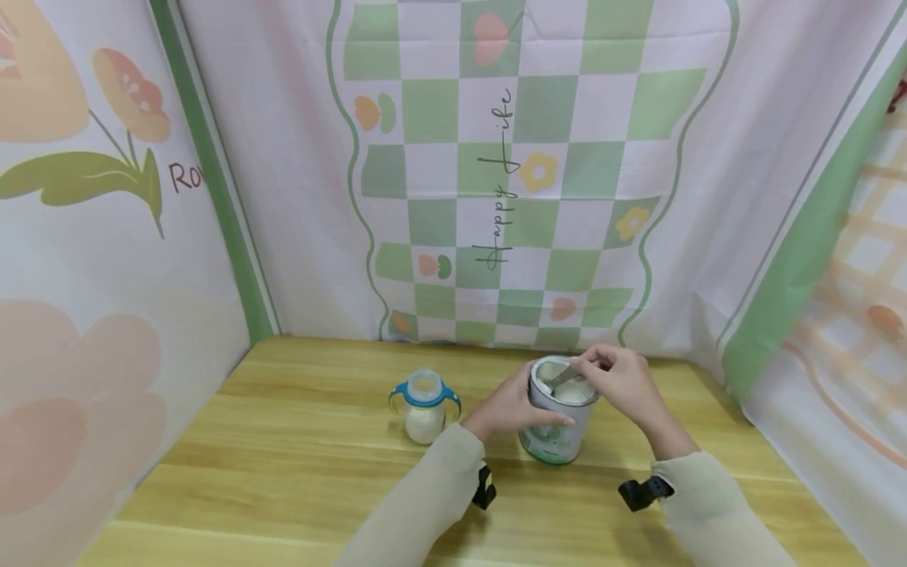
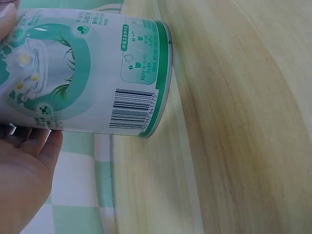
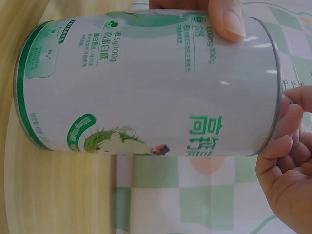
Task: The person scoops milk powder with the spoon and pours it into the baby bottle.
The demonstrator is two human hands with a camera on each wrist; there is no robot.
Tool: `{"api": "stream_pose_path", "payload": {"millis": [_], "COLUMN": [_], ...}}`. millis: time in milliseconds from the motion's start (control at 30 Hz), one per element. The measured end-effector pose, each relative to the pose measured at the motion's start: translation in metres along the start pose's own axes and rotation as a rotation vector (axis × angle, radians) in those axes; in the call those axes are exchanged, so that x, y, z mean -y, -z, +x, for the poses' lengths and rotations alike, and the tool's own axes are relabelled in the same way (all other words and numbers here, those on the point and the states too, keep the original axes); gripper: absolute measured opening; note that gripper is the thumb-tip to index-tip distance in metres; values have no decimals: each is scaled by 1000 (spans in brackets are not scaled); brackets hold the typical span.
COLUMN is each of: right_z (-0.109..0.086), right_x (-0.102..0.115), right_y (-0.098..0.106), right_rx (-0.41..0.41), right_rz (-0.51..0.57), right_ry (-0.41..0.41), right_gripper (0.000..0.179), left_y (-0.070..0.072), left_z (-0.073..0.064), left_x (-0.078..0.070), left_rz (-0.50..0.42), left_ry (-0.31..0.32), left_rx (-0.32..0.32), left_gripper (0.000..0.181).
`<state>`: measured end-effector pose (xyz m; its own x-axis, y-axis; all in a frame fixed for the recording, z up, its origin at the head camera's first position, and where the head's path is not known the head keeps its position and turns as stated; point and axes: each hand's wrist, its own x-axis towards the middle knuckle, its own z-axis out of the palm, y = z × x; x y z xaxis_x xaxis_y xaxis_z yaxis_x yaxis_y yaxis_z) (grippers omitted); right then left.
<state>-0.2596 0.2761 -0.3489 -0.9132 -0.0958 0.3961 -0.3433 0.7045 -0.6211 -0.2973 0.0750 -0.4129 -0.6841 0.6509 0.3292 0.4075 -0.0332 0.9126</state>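
Observation:
A white and green milk powder can (image 1: 556, 442) with an open top is in front of me, right of the table's middle. My left hand (image 1: 509, 406) grips it round the left side, thumb across the front; the left wrist view shows the can's barcode side (image 2: 132, 108). At the rim, my right hand (image 1: 623, 384) pinches the handle of a grey metal spoon (image 1: 564, 376), whose lower end reaches inside the can. Pale powder shows within. In the right wrist view the right hand's curled fingers (image 3: 287, 161) are beside the rim, and the spoon is mostly hidden.
Left of the can stands a baby bottle (image 1: 425, 421) with a blue two-handled collar, uncapped, pale contents inside. Both are on a wood-grain table (image 1: 283, 457). A checkered cloth (image 1: 496, 197) hangs behind the table's back edge, with more printed cloth at both sides.

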Motion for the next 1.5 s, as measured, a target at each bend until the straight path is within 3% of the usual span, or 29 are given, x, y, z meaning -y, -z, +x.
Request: {"api": "stream_pose_path", "payload": {"millis": [233,367,733,1033,1500], "right_z": [-4,-7,-10,-13,-16], "right_x": [-8,-14,-19,-18,-21], "right_y": [5,6,3,0,-1], "right_rx": [-18,-54,-212,-242,-244], "right_rz": [25,53,83,47,87], "right_ry": [-88,-116,-61,-51,-73], "right_gripper": [36,38,33,29,31], "left_y": [-2,-2,0,0,-2], "left_z": [-3,-3,-2,1,-4], "left_x": [-1,0,4,5,-2], "left_rz": [39,42,35,-3,47], "left_ry": [93,72,24,11,84], "left_rx": [-66,-61,-32,1,-61], "left_gripper": [78,78,78,74,77]}}
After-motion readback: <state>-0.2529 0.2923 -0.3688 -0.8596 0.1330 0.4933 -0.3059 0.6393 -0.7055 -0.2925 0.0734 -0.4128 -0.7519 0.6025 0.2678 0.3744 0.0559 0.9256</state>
